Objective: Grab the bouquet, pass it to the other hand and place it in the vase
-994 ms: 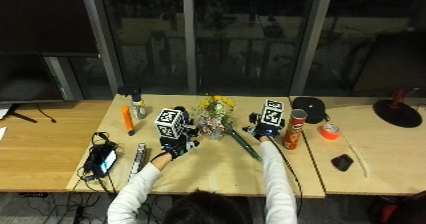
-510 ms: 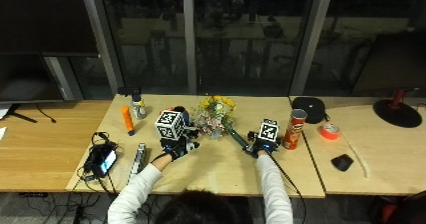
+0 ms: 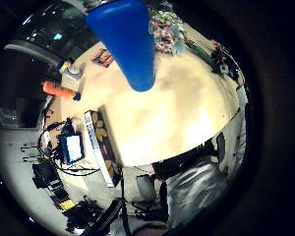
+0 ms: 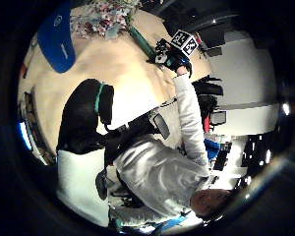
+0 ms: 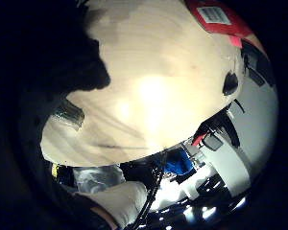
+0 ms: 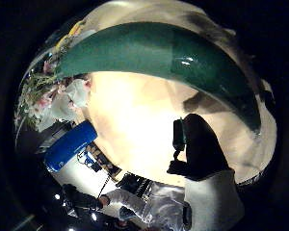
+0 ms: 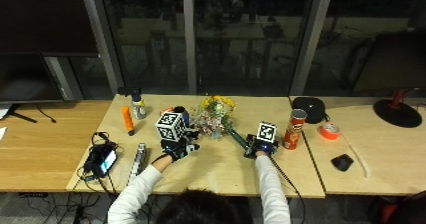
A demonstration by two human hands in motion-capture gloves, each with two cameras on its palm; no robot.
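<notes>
The bouquet lies on the table, unlifted; the right hand reaches its green stem, grip unclear, the left hand apparently empty, fingers unclear.

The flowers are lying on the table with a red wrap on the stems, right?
Not quite: the bouquet does lie on the table, but the wrap on its stems is dark green, as the outside view shows.
</notes>
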